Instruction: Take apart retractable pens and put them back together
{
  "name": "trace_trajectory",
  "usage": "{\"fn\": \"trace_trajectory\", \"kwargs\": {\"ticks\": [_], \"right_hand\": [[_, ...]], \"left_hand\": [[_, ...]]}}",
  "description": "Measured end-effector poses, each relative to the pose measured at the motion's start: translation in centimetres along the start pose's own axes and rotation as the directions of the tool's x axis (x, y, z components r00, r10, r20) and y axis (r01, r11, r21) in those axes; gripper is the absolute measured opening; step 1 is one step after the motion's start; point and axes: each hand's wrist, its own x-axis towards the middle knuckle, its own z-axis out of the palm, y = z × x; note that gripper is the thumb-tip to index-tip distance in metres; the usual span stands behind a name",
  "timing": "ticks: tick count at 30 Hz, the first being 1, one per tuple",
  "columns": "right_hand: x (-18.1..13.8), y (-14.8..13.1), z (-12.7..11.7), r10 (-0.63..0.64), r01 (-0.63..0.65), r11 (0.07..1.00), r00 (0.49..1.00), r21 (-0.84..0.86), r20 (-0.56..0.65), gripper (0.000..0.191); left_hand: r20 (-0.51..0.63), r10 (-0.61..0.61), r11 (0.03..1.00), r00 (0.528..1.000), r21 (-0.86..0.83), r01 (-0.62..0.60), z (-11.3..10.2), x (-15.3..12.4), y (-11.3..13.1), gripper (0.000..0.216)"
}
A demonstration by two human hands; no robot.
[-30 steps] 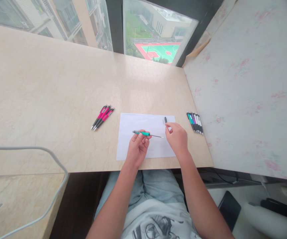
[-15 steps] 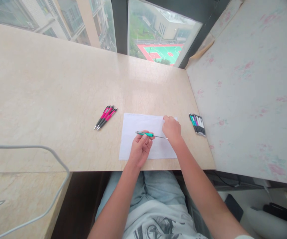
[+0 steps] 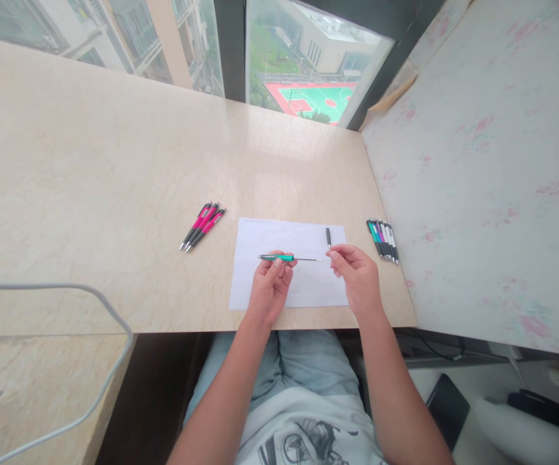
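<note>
My left hand (image 3: 272,287) is closed around the green barrel of a ballpoint pen (image 3: 279,258), held level above a white sheet of paper (image 3: 255,284). From the barrel's right end sticks a bare, thin refill (image 3: 306,259). The pen's black grip section (image 3: 328,236) lies on the sheet near its upper right corner. Just below that grip, my right hand (image 3: 359,274) hovers by the refill's tip. Its fingers are bent and slightly apart, with nothing visible between them.
Several pink and black pens (image 3: 203,226) lie left of the paper. On the right, a row of pens (image 3: 383,240) in mixed colours lies close to the papered wall (image 3: 477,194). A grey cable (image 3: 100,294) loops over the desk's left side.
My right hand has let go of the black grip section on the paper and drawn back toward the refill tip. The left hand still holds the pen barrel.
</note>
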Motion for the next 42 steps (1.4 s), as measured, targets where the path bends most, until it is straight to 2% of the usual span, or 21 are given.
{"fn": "trace_trajectory", "kwargs": {"ticks": [2, 5, 11, 19, 38, 42], "right_hand": [[-1.3, -0.3, -0.3, 0.013, -0.010, 0.994, 1.000, 0.105, -0.025, 0.019], [-2.5, -0.9, -0.4, 0.002, 0.004, 0.986, 0.999, 0.166, -0.033, 0.015], [-3.4, -1.6, 0.1, -0.044, 0.046, 0.987, 0.999, 0.153, -0.016, 0.012], [-3.7, -1.8, 0.3, -0.103, 0.109, 0.990, 0.992, 0.086, -0.078, 0.010], [-3.5, -1.3, 1.0, -0.161, 0.171, 0.981, 0.981, -0.093, 0.113, 0.011], [-3.5, -1.3, 1.1, -0.150, 0.163, 0.982, 0.981, -0.099, 0.123, 0.013]], "left_hand": [[-0.006, 0.008, 1.000, 1.000, 0.005, -0.008, 0.0, 0.1, 0.0, 0.021], [-0.013, 0.018, 1.000, 1.000, 0.011, -0.017, 0.0, 0.1, 0.0, 0.022], [-0.015, 0.023, 1.000, 1.000, 0.017, -0.023, -0.1, 0.1, -0.1, 0.022], [-0.002, 0.023, 0.999, 1.000, 0.039, -0.023, -0.1, 0.0, -0.1, 0.023], [0.036, -0.014, 0.993, 0.999, 0.115, 0.009, 0.3, -0.3, -0.1, 0.026], [0.041, -0.020, 0.995, 0.999, 0.102, 0.016, 0.3, -0.3, -0.1, 0.025]]}}
